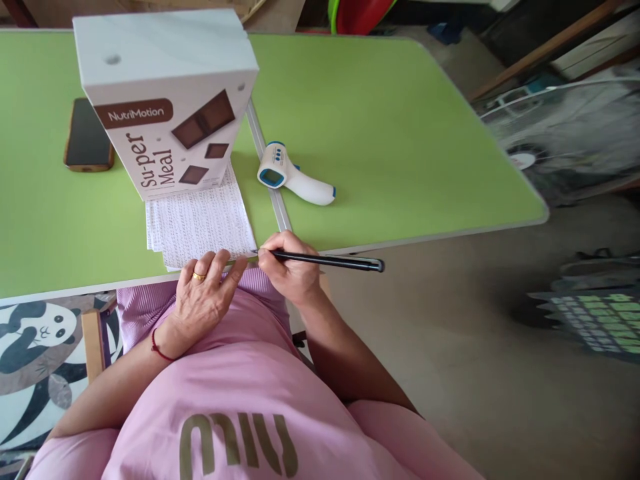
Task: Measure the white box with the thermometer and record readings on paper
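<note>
My right hand [295, 272] is closed round a black pen [330, 259], whose tip meets the lower right corner of a sheet of paper [210, 223] densely covered in small handwriting. Fingers of my left hand [205, 290] lie spread along the sheet's near edge, with nothing held in them. More paper shows beneath the top sheet at its left side. A white NutriMotion box [165, 100] stands upright on the far part of the sheets and hides it. Right of the paper sits a white and blue infrared thermometer [295, 177], touched by neither hand.
The green table [400, 133] has a metal seam strip [280, 210] across it. A phone [90, 137] in a brown case lies left of the box. Beyond the table's right end stands a fan [565, 140]. A panda-print surface [45, 333] is at the lower left.
</note>
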The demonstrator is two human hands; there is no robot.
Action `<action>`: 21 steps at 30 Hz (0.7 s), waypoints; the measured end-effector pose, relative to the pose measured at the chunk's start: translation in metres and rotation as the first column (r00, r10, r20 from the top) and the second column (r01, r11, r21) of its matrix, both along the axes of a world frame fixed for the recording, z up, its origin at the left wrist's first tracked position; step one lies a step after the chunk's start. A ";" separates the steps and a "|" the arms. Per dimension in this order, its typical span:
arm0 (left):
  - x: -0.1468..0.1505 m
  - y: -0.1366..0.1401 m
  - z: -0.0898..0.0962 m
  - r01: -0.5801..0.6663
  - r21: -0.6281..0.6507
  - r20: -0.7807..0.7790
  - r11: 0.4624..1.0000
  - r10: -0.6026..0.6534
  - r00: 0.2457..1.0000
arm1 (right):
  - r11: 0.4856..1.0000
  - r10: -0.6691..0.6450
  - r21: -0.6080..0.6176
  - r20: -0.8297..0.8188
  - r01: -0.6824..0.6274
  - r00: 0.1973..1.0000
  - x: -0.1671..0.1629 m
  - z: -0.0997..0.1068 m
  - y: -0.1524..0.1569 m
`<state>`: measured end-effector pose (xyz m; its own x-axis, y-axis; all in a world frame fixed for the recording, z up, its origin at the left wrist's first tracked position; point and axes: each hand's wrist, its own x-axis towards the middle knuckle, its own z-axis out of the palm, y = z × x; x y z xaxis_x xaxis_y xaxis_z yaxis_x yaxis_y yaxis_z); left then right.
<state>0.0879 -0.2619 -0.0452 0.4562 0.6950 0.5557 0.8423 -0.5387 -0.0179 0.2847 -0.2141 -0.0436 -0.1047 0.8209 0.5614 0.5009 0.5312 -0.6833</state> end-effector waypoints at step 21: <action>-0.001 0.000 -0.003 -0.008 0.010 0.010 1.000 0.008 1.000 | 0.999 0.011 -0.047 -0.054 -0.014 0.998 -0.001 -0.001 0.000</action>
<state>0.0874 -0.2615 -0.0481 0.4449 0.6935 0.5667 0.8470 -0.5314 -0.0147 0.2835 -0.2143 -0.0442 -0.0856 0.8453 0.5274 0.4563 0.5038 -0.7335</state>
